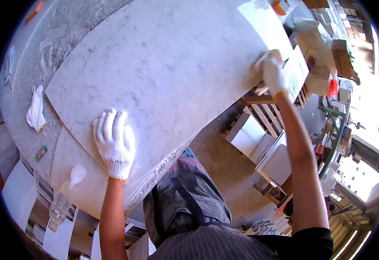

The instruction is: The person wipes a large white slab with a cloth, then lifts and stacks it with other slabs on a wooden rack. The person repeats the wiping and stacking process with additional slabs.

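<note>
White veined slab [154, 65] runs out of view

It lies across the counter [72, 37], its far end cut off at the top and part of a second slab [77, 162] hidden beneath it. The right hand [272, 73], arm stretched out, is blurred at the right edge; whether it grips, I cannot tell. The left hand [114, 141] rests palm-down near the close edge, fingers extended, holding nothing.

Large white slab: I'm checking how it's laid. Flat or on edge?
Flat: the white slab has its broad face up, the left hand on it.
</note>
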`<control>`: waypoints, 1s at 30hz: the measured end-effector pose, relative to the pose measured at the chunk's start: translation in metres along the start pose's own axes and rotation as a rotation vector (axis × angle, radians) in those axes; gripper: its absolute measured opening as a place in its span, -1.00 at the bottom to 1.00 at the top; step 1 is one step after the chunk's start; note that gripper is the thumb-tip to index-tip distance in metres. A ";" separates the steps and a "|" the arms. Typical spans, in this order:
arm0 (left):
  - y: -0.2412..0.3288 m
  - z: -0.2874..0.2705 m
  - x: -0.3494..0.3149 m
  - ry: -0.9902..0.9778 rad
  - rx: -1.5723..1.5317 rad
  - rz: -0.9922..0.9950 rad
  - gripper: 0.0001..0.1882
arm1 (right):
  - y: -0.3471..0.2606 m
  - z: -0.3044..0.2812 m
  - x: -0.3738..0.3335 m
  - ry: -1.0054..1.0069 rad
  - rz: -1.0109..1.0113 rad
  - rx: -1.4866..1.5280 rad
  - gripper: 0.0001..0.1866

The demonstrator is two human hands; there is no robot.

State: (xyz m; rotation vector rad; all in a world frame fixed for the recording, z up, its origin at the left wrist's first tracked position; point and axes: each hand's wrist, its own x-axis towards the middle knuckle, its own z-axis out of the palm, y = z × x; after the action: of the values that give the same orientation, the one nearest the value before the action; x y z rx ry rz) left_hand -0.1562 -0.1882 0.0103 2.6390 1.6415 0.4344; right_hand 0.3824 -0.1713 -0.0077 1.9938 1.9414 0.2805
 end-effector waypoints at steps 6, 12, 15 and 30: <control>0.005 -0.003 0.001 0.031 -0.018 -0.020 -0.61 | -0.179 -0.130 -0.086 -0.287 0.211 0.733 -0.50; 0.003 -0.005 0.002 0.008 -0.021 -0.004 -0.65 | -0.133 -0.094 -0.070 -0.133 0.273 0.557 -0.52; 0.002 -0.003 0.001 -0.008 0.001 0.009 -0.65 | -0.079 -0.075 -0.039 -0.130 0.334 0.448 -0.56; 0.000 -0.006 -0.001 -0.020 0.063 0.029 -0.64 | 0.122 0.046 0.050 0.037 0.414 0.398 -0.64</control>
State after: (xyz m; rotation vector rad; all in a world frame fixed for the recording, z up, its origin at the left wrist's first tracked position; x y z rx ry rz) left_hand -0.1578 -0.1901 0.0159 2.7054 1.6407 0.3622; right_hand 0.5149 -0.1271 -0.0094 2.6651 1.6862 0.0255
